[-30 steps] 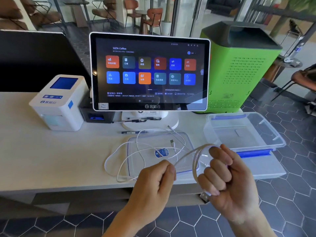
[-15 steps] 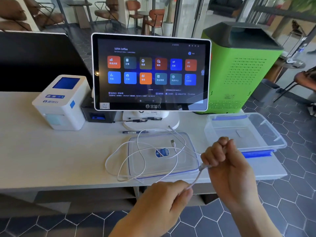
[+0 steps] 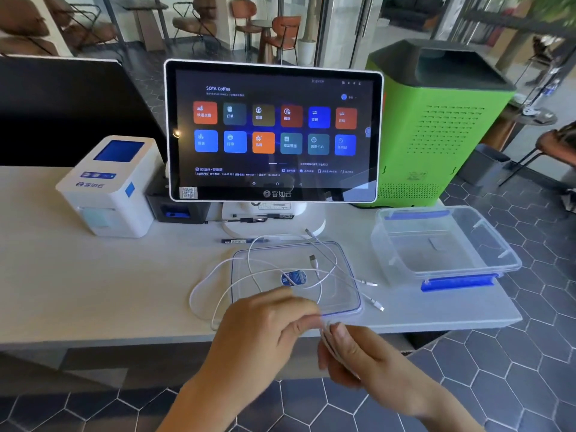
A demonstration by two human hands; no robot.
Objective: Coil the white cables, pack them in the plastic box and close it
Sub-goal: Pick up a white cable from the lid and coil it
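Loose white cables [image 3: 249, 269] sprawl over the clear box lid [image 3: 339, 294], which lies flat on the white counter in front of the screen. The open clear plastic box [image 3: 486, 244] with blue latches stands to the right. Below the counter's front edge, my right hand [image 3: 371, 360] holds a small bundle of coiled white cable [image 3: 330, 341]. My left hand [image 3: 265, 325] pinches the same cable just left of the bundle. Part of the coil is hidden by my fingers.
A touchscreen terminal [image 3: 274, 132] stands behind the lid, with a pen [image 3: 243, 241] at its base. A white receipt printer [image 3: 109, 185] sits at the left and a green machine [image 3: 436, 126] at the back right. The box is close to the counter's right edge.
My hands have come together near the counter's front edge. The long stretch of cable between them has been gathered into a small bundle in my right hand.
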